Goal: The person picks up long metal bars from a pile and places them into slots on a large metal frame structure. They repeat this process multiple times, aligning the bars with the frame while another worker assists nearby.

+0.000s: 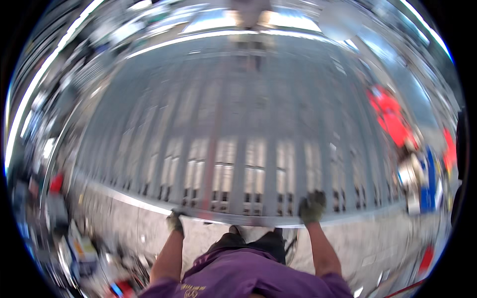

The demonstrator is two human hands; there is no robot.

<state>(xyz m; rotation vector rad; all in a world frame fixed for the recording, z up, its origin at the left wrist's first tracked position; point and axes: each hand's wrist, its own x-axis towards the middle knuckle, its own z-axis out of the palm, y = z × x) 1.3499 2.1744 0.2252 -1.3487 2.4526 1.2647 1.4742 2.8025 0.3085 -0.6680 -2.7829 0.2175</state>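
Note:
A wide grey slatted metal frame spreads out in front of me, its long bars running away from my body. Along its near side runs a pale metal edge. My left hand, in a dark work glove, is closed round that edge, left of my body. Farther right, my gloved right hand reaches over the same edge and grips the frame, its fingers on top and smeared by motion. Light floor shows between the bars. Whatever lies under the near edge by my fingertips is hidden.
Red equipment stands beyond the frame's right side, near a blue object and a white cylindrical thing. Boxes and clutter fill the lower left. A bright strip crosses the far side. Much is blurred.

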